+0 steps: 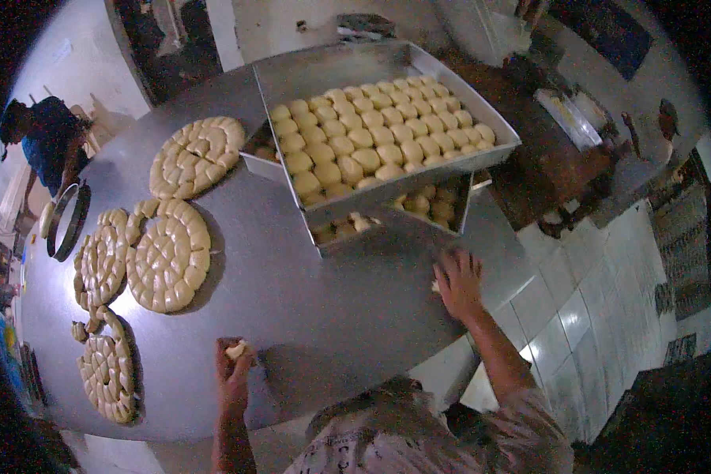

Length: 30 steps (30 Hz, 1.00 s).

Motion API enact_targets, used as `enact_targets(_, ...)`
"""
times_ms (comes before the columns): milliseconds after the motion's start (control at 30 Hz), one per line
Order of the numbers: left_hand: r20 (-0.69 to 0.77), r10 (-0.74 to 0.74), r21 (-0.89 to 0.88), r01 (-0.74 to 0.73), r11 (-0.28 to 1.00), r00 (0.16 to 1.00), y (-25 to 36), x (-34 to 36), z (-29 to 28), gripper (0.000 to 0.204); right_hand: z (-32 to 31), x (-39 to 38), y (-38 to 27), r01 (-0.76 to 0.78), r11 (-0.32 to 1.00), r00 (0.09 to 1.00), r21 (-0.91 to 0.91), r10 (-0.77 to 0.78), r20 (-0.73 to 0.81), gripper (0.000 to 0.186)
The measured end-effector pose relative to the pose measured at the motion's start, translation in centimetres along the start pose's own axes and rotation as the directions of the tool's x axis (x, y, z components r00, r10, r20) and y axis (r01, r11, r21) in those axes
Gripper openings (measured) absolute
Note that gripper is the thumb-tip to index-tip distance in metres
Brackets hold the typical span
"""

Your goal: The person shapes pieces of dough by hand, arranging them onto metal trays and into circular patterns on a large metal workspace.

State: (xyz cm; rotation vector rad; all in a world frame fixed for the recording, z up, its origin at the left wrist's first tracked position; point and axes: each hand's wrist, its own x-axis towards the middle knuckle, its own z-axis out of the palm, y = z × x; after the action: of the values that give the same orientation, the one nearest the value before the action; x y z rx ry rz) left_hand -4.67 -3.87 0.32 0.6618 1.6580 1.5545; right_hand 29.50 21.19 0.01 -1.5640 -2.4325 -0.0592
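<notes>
My left hand is closed around a small pale dough piece near the front of the metal table. Toward the table's right side, my right hand curves palm-down over another bit of dough, most of it hidden under the palm. Ahead of both hands, a deep metal tray holds rows of round dough balls. It rests across other trays with more dough balls, partly covered. To the left lie dough rounds cut into segments.
A ring-shaped dark pan or hoop stands at the table's far left, near another person. Beyond the right edge are white floor tiles and a brown surface with a metal tray.
</notes>
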Motion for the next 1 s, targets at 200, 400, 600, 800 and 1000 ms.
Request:
enact_targets(200, -0.067, -0.077, 0.07, 0.082, 0.994, 0.995, -0.5, 0.7, 2.6, 0.023, 3.7, -3.3, -1.0, 0.168, 0.919, 0.984, 0.358, -0.176, -0.01, 0.042)
enact_targets(400, 0.098, -0.094, -0.009, 0.095, 0.995, 0.991, -0.3, 0.9, 6.9, 0.029, 5.9, 3.5, 5.1, -0.145, 0.989, 0.949, 0.043, 0.151, -0.276, 0.036)
enact_targets(600, 0.142, -0.109, -0.037, 0.115, 0.993, 0.984, 1.0, 3.1, 9.2, 0.037, -0.9, 0.8, 4.3, 0.088, 0.891, 0.995, 0.445, -0.102, 0.007, 0.028)
enact_targets(800, 0.244, 0.048, -0.158, -0.009, 0.987, 0.969, -2.0, 3.9, 13.5, 0.021, 6.4, 4.2, 5.5, 0.277, 0.954, 0.912, 0.113, -0.225, -0.343, 0.023)
enact_targets(1000, 0.129, -0.001, -0.028, 0.005, 1.0, 0.992, -0.3, 3.2, 14.1, 0.024, 11.2, 4.6, 21.1, 0.296, 0.921, 0.935, -0.254, -0.334, -0.12, 0.03)
